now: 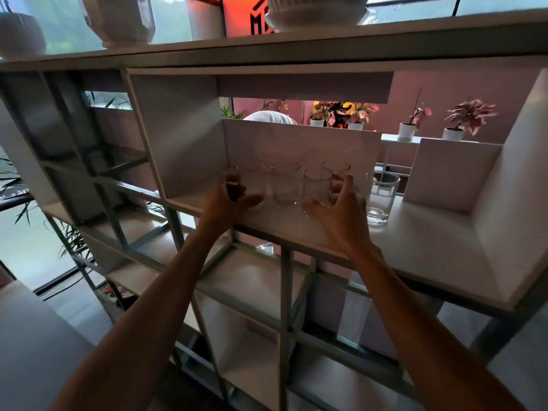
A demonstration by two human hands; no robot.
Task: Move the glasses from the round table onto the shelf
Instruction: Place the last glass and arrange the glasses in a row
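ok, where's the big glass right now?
Head view: the big glass stands on the shelf, just right of the right hand and the small glasses.

Dim indoors, backlit by bright windows [415,8] above and behind the shelf [430,232]. Lower compartments [252,369] lie in shadow. Wide-angle distortion bends the edges; left hand [228,200], right hand [341,216] and glasses [286,185] are softly blurred.

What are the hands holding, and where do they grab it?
Glasses, by their sides: left hand grips the end glass, right hand the front glass, on the shelf.
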